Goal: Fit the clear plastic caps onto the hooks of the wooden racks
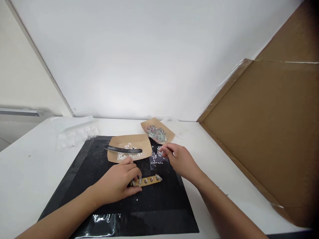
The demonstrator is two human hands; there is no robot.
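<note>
My left hand (124,179) is closed around the left end of a yellow strip (148,181) lying on the black mat. Small round studs run along the strip. A clear nail tip (140,181) stands by my left fingers, and another pale nail tip (158,177) sits at the strip's right end. Over a dark sheet (156,158) with rows of small white tabs, my right hand (178,158) has its thumb and forefinger pinched together. Anything between those fingertips is too small to make out.
A cardboard tray (112,154) holds white scraps, with a curved black nail file (124,150) across it. Behind, another cardboard tray (170,133) contains grey and pinkish pieces. A clear plastic tray (77,135) stands back left. A brown cardboard panel (261,132) borders the right side.
</note>
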